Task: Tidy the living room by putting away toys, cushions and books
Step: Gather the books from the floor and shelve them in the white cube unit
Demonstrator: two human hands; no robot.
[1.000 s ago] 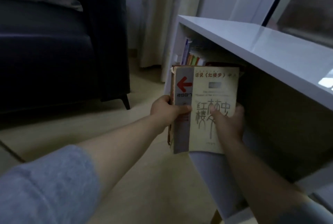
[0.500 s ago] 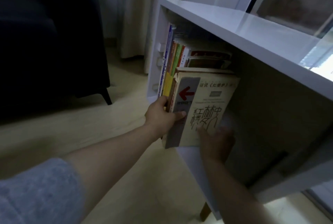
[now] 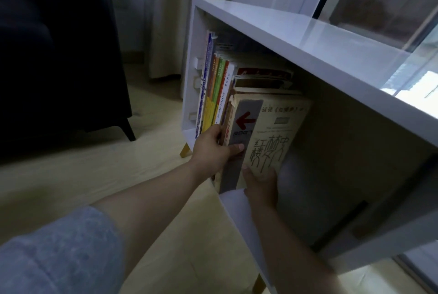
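Left hand [image 3: 214, 151]: grips the spine side of the book, thumb laid flat across the grey strip on the cover, fingers tucked behind the spine; a bare forearm runs back to a grey sleeve [image 3: 59, 251].
Right hand [image 3: 260, 187]: cupped under the book's lower front corner, fingers curled onto the cover, resting just above the shelf floor.
Book [image 3: 265, 137]: worn, yellowed paperback with large dark brush-style characters on the cover, a grey vertical strip near the spine carrying a red arrow that points left, and frayed top corners. It stands almost upright, tipped slightly to the right, partly inside the white shelf [image 3: 296, 40] with its lower edge at the front lip.
Row of books [image 3: 218, 90]: thin upright spines in blue, yellow, orange, green and white fill the left end of the shelf, with a few thicker books behind; the held book presses against the right side of this row.
Open room: to the right of the held book the shelf compartment is dark and bare as far as its right wall.
Edges: the shelf top overhangs just above the book; the front lip of the shelf floor sits under the right hand.
Surroundings: pale wooden floor [image 3: 151, 158] below, a dark sofa [image 3: 59, 57] well to the left, a curtain [image 3: 166, 21] behind.
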